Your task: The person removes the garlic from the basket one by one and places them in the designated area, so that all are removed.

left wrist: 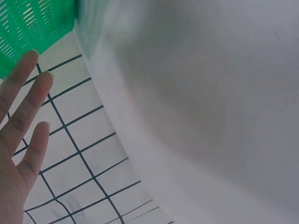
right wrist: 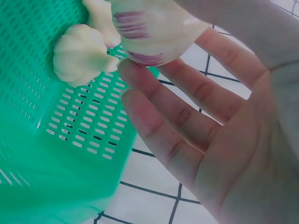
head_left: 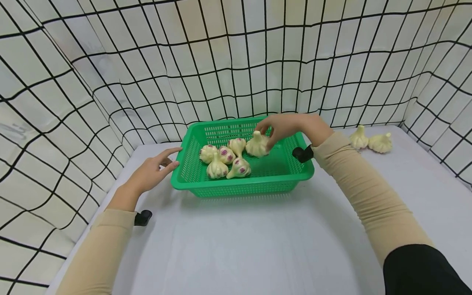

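Observation:
My right hand (head_left: 282,128) grips a garlic bulb (head_left: 257,145) over the right half of the green plastic basket (head_left: 243,188). In the right wrist view the held bulb shows purple streaks, and my fingers (right wrist: 187,114) curl round it. Several other garlic bulbs (head_left: 216,167) lie close together in the left half of the basket. At the basket's left rim is my left hand (head_left: 150,172), its fingers loosely extended with the tips at the edge. In the left wrist view the fingers (left wrist: 30,102) are spread and hold nothing.
Two more garlic bulbs (head_left: 380,142) lie side by side on the white table (head_left: 236,246), right of the basket. White walls overlaid with a black wire grid (head_left: 254,65) rise behind and at both sides, close to the basket's back edge.

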Demonstrator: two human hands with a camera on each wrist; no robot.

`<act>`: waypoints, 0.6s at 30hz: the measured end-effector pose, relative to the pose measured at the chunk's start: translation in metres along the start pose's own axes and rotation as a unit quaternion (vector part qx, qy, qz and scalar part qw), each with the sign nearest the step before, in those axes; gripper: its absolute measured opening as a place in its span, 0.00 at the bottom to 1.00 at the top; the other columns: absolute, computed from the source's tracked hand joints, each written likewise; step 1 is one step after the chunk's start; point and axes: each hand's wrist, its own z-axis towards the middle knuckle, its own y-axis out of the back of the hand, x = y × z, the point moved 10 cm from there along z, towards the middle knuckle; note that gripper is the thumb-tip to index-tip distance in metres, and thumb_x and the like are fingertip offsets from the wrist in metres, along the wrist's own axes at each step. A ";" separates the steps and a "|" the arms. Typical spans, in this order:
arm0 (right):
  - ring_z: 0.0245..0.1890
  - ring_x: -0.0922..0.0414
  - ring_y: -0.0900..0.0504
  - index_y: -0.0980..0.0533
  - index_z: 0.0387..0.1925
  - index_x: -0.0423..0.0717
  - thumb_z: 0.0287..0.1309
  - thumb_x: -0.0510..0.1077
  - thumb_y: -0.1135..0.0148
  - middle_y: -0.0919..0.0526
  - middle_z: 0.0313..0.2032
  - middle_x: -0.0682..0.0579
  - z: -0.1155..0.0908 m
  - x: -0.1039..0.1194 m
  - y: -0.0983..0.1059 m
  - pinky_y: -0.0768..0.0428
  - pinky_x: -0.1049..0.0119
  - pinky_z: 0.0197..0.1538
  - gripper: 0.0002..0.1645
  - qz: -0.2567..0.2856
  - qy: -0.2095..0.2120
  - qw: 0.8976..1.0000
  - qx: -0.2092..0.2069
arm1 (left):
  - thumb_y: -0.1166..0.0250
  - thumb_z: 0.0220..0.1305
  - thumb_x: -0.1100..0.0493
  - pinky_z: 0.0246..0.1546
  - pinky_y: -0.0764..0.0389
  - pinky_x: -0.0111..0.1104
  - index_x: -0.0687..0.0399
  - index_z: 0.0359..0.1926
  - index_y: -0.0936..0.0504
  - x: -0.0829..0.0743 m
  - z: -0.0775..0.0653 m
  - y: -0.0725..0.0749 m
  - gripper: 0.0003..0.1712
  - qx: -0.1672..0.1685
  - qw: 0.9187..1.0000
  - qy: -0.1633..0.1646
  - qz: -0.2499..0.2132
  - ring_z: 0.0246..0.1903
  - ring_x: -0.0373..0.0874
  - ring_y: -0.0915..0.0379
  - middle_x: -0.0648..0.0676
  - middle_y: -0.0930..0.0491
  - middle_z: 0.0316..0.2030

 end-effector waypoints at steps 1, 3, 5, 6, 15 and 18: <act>0.57 0.46 0.19 0.31 0.72 0.43 0.59 0.45 0.25 0.26 0.65 0.40 -0.002 0.000 0.001 0.23 0.50 0.60 0.42 0.003 0.003 1.000 -0.003 | 0.49 0.80 0.41 0.54 0.27 0.65 0.45 0.79 0.40 0.000 0.000 0.000 0.33 0.000 1.000 0.001 0.000 0.56 0.64 0.23 0.67 0.18 0.53; 0.57 0.45 0.19 0.31 0.72 0.43 0.59 0.44 0.25 0.25 0.64 0.41 -0.006 -0.001 0.003 0.24 0.49 0.60 0.42 0.009 0.003 1.000 -0.009 | 0.49 0.80 0.42 0.54 0.27 0.65 0.46 0.79 0.40 0.000 0.000 0.000 0.33 0.000 1.000 -0.001 -0.001 0.56 0.65 0.23 0.67 0.18 0.53; 0.58 0.44 0.20 0.31 0.71 0.42 0.59 0.44 0.25 0.25 0.64 0.41 -0.010 -0.002 0.005 0.24 0.49 0.61 0.41 0.018 0.004 1.000 -0.011 | 0.49 0.80 0.42 0.54 0.28 0.65 0.46 0.79 0.40 0.000 0.000 0.001 0.33 -0.002 1.000 -0.003 0.001 0.55 0.65 0.23 0.67 0.17 0.52; 0.58 0.43 0.20 0.31 0.71 0.42 0.60 0.44 0.25 0.25 0.63 0.41 -0.012 -0.003 0.005 0.24 0.48 0.61 0.40 0.022 0.003 1.000 -0.013 | 0.48 0.80 0.42 0.54 0.28 0.65 0.46 0.79 0.40 0.000 0.000 0.001 0.33 -0.003 1.000 -0.005 0.002 0.55 0.65 0.23 0.67 0.17 0.52; 0.56 0.46 0.20 0.28 0.69 0.42 0.61 0.45 0.27 0.22 0.61 0.45 -0.031 -0.005 0.011 0.23 0.50 0.58 0.37 0.012 0.019 0.999 -0.037 | 0.48 0.80 0.43 0.54 0.28 0.66 0.48 0.79 0.39 -0.002 -0.001 0.001 0.33 -0.003 1.000 -0.007 -0.002 0.56 0.65 0.23 0.67 0.17 0.52; 0.56 0.48 0.20 0.28 0.69 0.43 0.62 0.46 0.27 0.23 0.62 0.47 -0.038 -0.007 0.014 0.23 0.50 0.58 0.36 0.011 0.021 0.998 -0.052 | 0.49 0.80 0.43 0.54 0.28 0.65 0.48 0.79 0.40 -0.003 -0.001 0.002 0.33 -0.002 1.000 -0.007 0.000 0.55 0.65 0.23 0.68 0.17 0.52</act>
